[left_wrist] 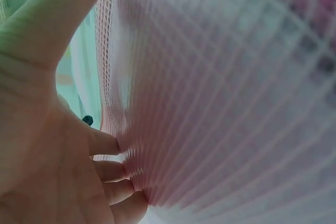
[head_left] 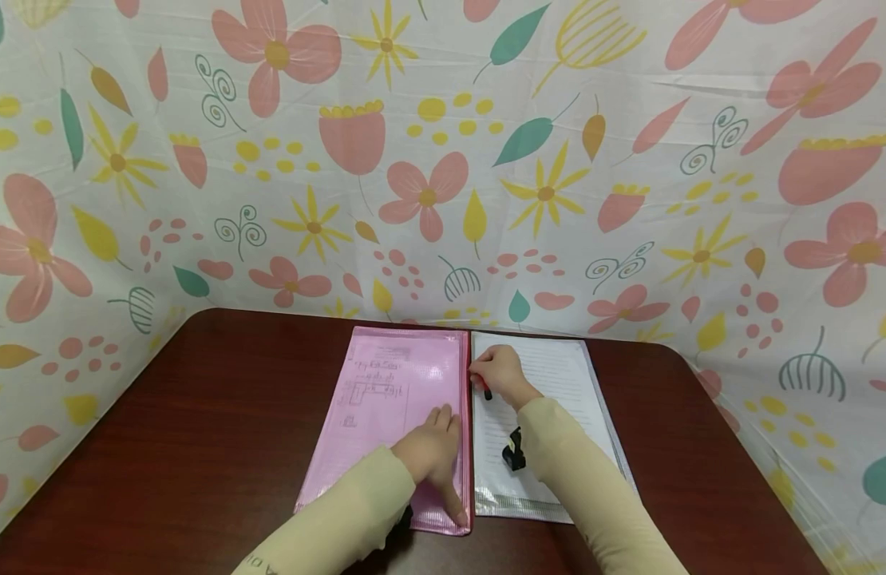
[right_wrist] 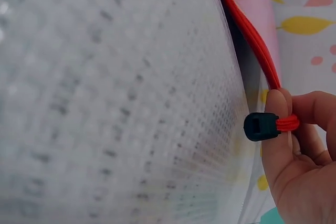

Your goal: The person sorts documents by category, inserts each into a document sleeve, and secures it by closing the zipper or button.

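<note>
A pink mesh zip pouch [head_left: 371,447] with printed sheets showing through lies flat on the table. My left hand [head_left: 434,447] rests on its lower right part, fingers straight and thumb spread toward the bottom corner. The left wrist view shows the fingertips touching the ribbed pink mesh [left_wrist: 210,103]. At the pouch's red zipper edge [right_wrist: 257,51], on the upper right side, my right hand [head_left: 502,374] pinches the zipper pull [right_wrist: 287,124], a red cord loop with a black end. The slider itself is hidden by the fingers.
Beside the pink pouch, a clear mesh pouch [head_left: 558,375] holding printed sheets lies under my right forearm. The dark wooden table [head_left: 199,415] extends to both sides. A flower-patterned cloth [head_left: 429,200] hangs behind it. Each wrist carries a black strapped device [head_left: 513,454].
</note>
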The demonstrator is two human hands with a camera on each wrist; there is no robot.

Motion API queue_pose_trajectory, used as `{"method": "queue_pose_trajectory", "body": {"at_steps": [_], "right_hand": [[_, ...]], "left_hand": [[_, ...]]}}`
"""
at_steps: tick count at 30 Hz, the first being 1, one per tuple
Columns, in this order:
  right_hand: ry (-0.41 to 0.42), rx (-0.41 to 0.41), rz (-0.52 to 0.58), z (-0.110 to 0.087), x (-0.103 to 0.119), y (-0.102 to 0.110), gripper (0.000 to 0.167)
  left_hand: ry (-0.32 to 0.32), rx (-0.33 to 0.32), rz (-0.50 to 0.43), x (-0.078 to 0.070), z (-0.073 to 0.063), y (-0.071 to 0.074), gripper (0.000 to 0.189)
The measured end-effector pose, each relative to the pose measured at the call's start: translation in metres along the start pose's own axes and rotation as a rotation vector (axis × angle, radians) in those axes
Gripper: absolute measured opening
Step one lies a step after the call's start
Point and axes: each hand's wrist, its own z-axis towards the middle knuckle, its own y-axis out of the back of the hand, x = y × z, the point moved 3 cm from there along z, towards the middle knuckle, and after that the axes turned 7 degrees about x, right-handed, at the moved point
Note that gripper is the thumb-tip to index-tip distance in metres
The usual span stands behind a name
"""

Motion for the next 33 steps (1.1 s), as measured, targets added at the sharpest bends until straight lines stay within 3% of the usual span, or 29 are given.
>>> {"method": "queue_pose_trajectory", "body": {"at_steps": [15,33], "right_hand": [[0.032,-0.09,0.07,0.012,0.006,0.004,0.01],[0.033,-0.124,0.203,0.03,0.018,0.011,0.014]], "left_hand": [[-0.022,-0.049,0.005,-0.001,-0.004,-0.004,0.149],[-0.018,-0.057,0.039,-0.002,-0.004,-0.004,0.149]]}}
